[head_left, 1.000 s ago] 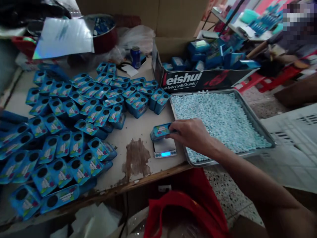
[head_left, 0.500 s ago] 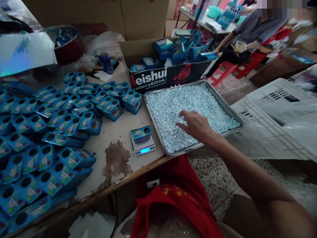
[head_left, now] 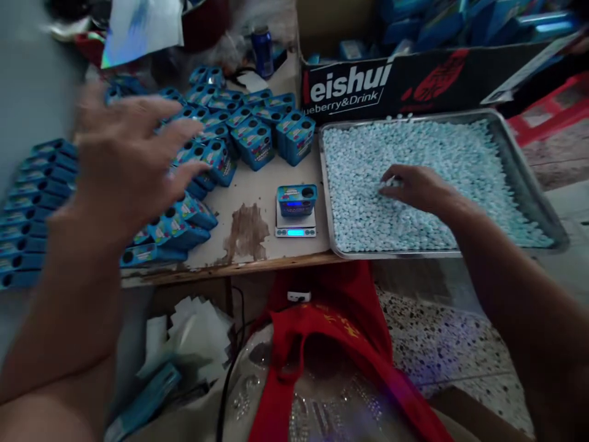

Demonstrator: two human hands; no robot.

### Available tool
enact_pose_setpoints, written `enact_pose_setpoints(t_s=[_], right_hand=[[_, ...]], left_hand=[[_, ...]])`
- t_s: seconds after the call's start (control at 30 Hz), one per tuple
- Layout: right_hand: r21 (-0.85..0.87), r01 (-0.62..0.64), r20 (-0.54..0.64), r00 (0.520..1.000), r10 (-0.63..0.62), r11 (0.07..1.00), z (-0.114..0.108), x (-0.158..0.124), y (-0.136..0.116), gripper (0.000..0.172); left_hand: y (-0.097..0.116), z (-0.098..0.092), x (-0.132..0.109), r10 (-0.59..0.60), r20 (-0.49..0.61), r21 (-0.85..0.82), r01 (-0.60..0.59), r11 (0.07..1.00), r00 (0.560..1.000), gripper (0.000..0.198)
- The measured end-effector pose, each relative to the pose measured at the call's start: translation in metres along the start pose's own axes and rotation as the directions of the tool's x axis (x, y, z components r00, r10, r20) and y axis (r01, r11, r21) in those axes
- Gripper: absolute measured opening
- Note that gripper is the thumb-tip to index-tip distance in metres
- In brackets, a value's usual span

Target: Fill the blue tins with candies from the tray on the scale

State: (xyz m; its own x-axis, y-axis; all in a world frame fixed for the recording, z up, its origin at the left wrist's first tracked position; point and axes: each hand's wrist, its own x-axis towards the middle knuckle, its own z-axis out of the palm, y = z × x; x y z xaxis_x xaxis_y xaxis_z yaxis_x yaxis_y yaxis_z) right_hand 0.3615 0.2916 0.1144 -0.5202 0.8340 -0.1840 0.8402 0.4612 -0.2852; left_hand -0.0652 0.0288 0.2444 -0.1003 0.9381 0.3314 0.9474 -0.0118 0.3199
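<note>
My right hand (head_left: 416,189) is down at the pale blue pellets (head_left: 460,153) heaped in a metal tray (head_left: 534,184). Its fingers are curled in and the thumb and fingertips lie close together; whether pellets are between them is hard to see. Raised over the left of the table, my left hand (head_left: 129,153) is blurred, with fingers spread and nothing in it. A single blue box (head_left: 297,201) with a round hole in its top stands on a small scale (head_left: 295,232) with a lit display. Rows of similar blue boxes (head_left: 253,144) stand behind and under the left hand.
Behind the tray is a black printed carton (head_left: 359,89) holding more blue packs. A blue can (head_left: 262,52) stands at the back. The table's wooden front edge (head_left: 276,264) runs before my red apron (head_left: 322,325). A red stool (head_left: 552,110) is at right.
The view has turned left and lowered. My left hand has come into view over the boxes. In the tray, my right hand's spread fingers have curled together.
</note>
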Motion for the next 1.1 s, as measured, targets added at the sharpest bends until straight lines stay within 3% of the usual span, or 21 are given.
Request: enact_pose_setpoints(t_s=[0.1,0.17,0.27,0.37,0.53,0.6,0.7,0.8,0.9,0.97,1.03,1.1], right_hand=[[0.371,-0.081,-0.047,0.993,0.106,0.925,-0.008,-0.005,0.003,0.002],[0.592,-0.130,-0.022,0.984,0.177,0.795,-0.008,-0.010,0.002,0.009],[0.816,-0.211,0.126,0.974,0.191,0.539,-0.003,-0.015,-0.001,0.020],[0.895,-0.304,0.263,0.951,0.163,0.326,0.002,-0.014,-0.007,0.020],[0.885,-0.413,0.389,0.909,0.148,0.214,0.007,-0.009,-0.030,0.018],[0.890,-0.400,0.383,0.916,0.118,0.220,0.005,-0.009,-0.046,0.014],[0.889,-0.347,0.383,0.921,-0.068,0.300,-0.004,-0.008,-0.073,0.012],[0.871,-0.218,0.370,0.881,-0.294,0.441,-0.016,-0.005,-0.102,0.013],[0.812,-0.044,0.351,0.833,-0.427,0.582,-0.026,0.003,-0.129,0.015],[0.699,0.132,0.318,0.823,-0.471,0.703,-0.030,0.008,-0.143,0.014],[0.484,0.324,0.266,0.830,-0.490,0.813,-0.033,0.011,-0.155,0.011],[0.245,0.433,0.241,0.839,-0.487,0.867,-0.035,0.011,-0.162,0.016]], left_hand=[[0.022,0.044,-0.011,0.128,0.066,0.162,-0.137,0.977,0.990,0.055],[0.031,0.075,-0.018,0.107,0.086,0.074,-0.113,0.991,0.991,0.057],[0.036,0.110,-0.029,-0.002,0.131,-0.103,0.016,0.995,0.991,0.062],[0.033,0.129,-0.036,-0.106,0.179,-0.269,0.152,0.951,0.978,0.069],[0.026,0.146,-0.039,-0.188,0.220,-0.422,0.267,0.866,0.957,0.076],[0.023,0.150,-0.041,-0.184,0.233,-0.440,0.272,0.856,0.955,0.073],[0.017,0.154,-0.044,-0.166,0.225,-0.467,0.256,0.847,0.960,0.071],[0.010,0.155,-0.049,-0.172,0.206,-0.484,0.253,0.837,0.963,0.068],[0.002,0.156,-0.054,-0.190,0.210,-0.493,0.271,0.826,0.959,0.067],[-0.003,0.156,-0.057,-0.197,0.208,-0.499,0.277,0.821,0.958,0.068],[-0.007,0.155,-0.059,-0.200,0.196,-0.503,0.273,0.820,0.960,0.067],[-0.010,0.152,-0.060,-0.200,0.190,-0.499,0.270,0.823,0.961,0.067]])
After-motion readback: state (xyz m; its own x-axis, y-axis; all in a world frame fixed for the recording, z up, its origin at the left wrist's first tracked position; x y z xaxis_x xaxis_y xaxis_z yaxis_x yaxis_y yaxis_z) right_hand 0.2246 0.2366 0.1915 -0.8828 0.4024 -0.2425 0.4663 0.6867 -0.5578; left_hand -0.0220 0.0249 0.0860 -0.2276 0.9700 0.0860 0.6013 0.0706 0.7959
